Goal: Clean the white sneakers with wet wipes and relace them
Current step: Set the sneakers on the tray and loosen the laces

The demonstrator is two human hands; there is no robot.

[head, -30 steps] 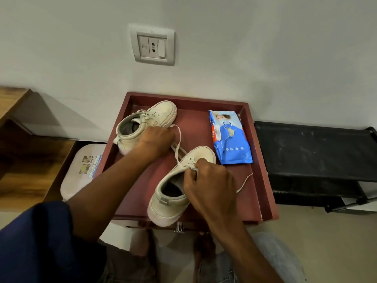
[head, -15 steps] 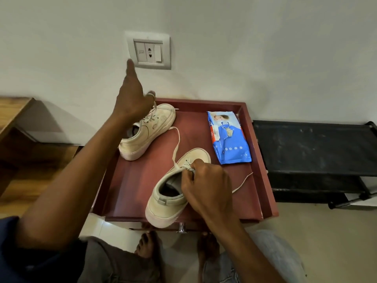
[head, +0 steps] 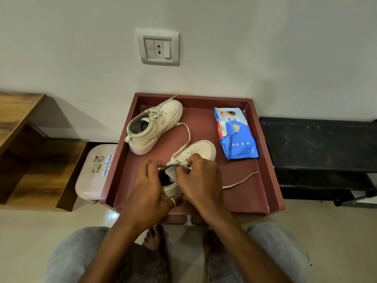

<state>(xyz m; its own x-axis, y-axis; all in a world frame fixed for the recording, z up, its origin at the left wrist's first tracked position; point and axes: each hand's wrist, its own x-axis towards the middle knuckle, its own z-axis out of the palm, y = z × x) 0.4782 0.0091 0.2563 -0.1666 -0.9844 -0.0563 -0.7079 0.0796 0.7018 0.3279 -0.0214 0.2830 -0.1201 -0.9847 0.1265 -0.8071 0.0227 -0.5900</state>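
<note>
Head view: two white sneakers stand in a red-brown tray [head: 204, 119] set against the wall. The far sneaker [head: 155, 125] sits at the far left, laced, heel towards the near left. The near sneaker [head: 201, 150] lies under both hands, its long axis running from the heel at near left to the toe at far right. The left hand [head: 149, 188] is curled round the collar and heel and steadies the shoe. The right hand [head: 201, 178] is clenched over the upper eyelets and appears to pinch the lace [head: 240, 180] there. One tail of the lace trails right across the tray floor; the other loops far towards the other shoe. The wet wipes pack [head: 234, 133] lies at far right, apart from both hands, nearer the right one, and looks unopened. Judgement: work is at the lace. Any pull should run along the shoe's axis, away from the bracing left hand. Whether the lace goes in or out cannot be told.
</note>
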